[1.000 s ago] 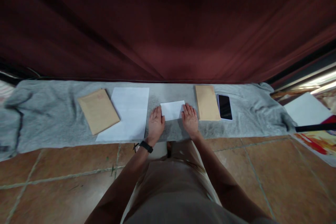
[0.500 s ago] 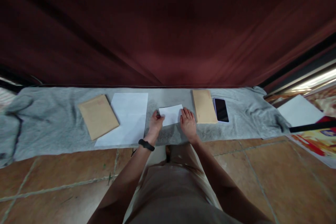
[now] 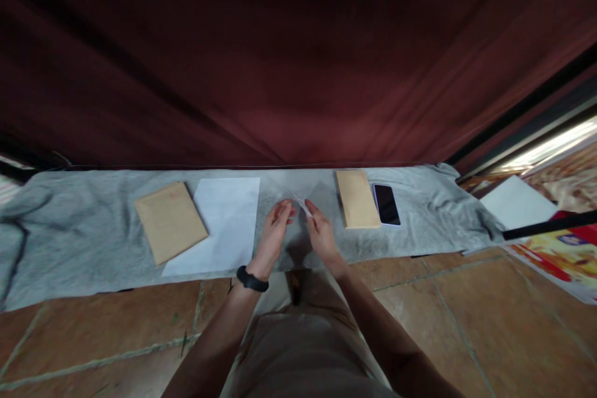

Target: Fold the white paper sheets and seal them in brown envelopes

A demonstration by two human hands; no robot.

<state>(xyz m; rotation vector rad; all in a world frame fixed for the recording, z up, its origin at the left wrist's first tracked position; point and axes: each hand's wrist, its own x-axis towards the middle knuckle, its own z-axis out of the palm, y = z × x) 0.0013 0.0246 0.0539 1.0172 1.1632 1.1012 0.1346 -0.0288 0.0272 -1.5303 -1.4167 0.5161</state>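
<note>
A folded white sheet of paper [image 3: 302, 204] stands raised and nearly edge-on over the middle of the cloth. My right hand [image 3: 320, 230] pinches its right end between thumb and fingers. Curled at the other side of the paper is my left hand [image 3: 278, 219], with a bit of white at its fingertips; its exact contact is partly hidden. A black wristband [image 3: 252, 278] is on my left wrist. Left of my hands, a large white sheet [image 3: 231, 217] lies flat, partly under a brown envelope [image 3: 171, 222]. To the right lies a narrower brown envelope or stack [image 3: 358, 200].
A phone [image 3: 387, 204] rests against the right brown envelope. Grey cloth [image 3: 93, 230] covers the long, narrow surface. Behind it hangs a dark red fabric [image 3: 298, 106]. A dark bar [image 3: 550, 225], a white sheet [image 3: 517, 202] and colourful printed packaging [image 3: 564, 258] are at far right.
The folded paper has gone from lying flat on the cloth to being lifted and turned edge-on. My right hand has moved left and closed on it. The view has shifted slightly.
</note>
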